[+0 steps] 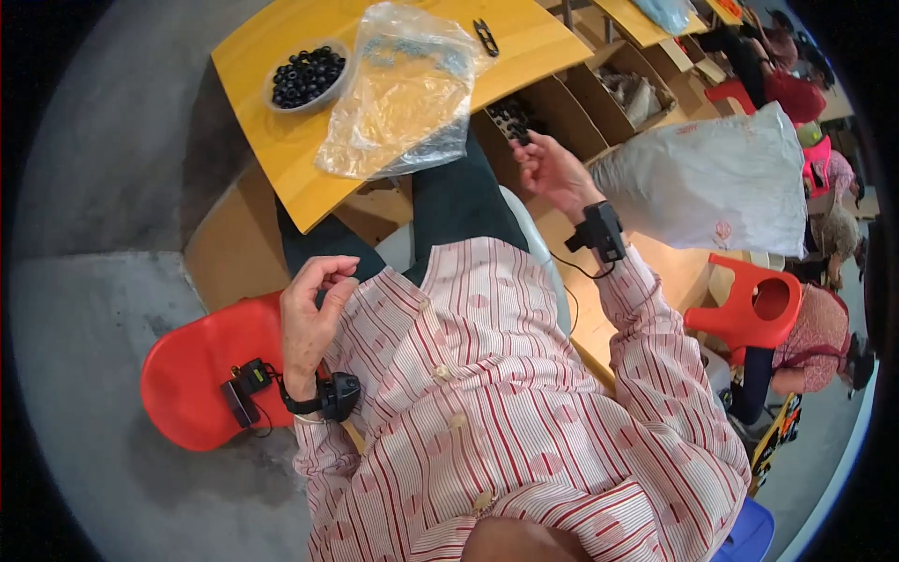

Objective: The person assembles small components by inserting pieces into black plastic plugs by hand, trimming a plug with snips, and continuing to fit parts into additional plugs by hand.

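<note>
My right hand point(556, 175) reaches over an open cardboard box point(567, 120) beside the table. Its fingers are pinched at a small black part point(523, 138), just above more black pieces in the box. Close to my lap, my left hand point(314, 314) is held with its fingers curled toward the thumb. A dark patch shows between them, but I cannot tell whether it is a held piece. On the yellow table point(281, 178), a clear plastic bag point(398, 103) holding small pale blue pieces lies next to a white bowl point(306, 105) of black ring-shaped parts.
Black thread snips point(485, 37) lie at the table's far side. A big white sack point(707, 178) stands on the right, by another carton point(632, 98). Red stools point(749, 298) are nearby, one point(211, 370) at my left carrying a small black device. Other people sit along the right.
</note>
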Tool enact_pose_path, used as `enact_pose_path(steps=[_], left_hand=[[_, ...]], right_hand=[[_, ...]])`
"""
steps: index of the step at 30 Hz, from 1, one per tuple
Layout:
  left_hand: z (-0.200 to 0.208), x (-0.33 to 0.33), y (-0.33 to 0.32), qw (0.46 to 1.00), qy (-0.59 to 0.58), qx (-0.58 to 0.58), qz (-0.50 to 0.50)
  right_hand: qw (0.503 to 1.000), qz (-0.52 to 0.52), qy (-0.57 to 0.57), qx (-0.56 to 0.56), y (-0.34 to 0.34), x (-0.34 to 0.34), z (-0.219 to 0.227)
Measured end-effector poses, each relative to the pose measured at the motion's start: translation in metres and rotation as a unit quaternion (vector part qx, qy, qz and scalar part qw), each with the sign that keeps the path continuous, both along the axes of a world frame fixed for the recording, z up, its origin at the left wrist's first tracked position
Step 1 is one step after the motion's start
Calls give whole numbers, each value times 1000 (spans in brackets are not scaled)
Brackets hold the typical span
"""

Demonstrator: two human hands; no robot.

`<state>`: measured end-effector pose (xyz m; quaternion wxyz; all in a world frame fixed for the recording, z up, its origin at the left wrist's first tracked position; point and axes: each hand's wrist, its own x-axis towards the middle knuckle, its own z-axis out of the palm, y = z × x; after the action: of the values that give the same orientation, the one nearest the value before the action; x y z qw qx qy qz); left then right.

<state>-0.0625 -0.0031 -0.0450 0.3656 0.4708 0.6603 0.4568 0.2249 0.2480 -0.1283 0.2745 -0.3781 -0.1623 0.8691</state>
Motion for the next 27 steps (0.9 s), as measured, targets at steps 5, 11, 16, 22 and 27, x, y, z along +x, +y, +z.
enact_pose_path(steps=[5, 11, 16, 22, 27], left_hand=[[3, 3, 16, 998, 33, -6, -46], [0, 0, 36, 998, 35, -1, -58], [-10, -12, 55, 997, 31, -8, -70], [-23, -30, 73, 997, 34, -34, -67], [-24, -49, 100, 997, 37, -7, -64]], right_hand=[[998, -54, 14, 40, 55, 55, -27], [996, -40, -19, 81, 64, 49, -17], [994, -41, -46, 87, 48, 2, 0], [988, 9, -64, 141, 46, -56, 23], [932, 74, -180, 306, 53, -89, 40]])
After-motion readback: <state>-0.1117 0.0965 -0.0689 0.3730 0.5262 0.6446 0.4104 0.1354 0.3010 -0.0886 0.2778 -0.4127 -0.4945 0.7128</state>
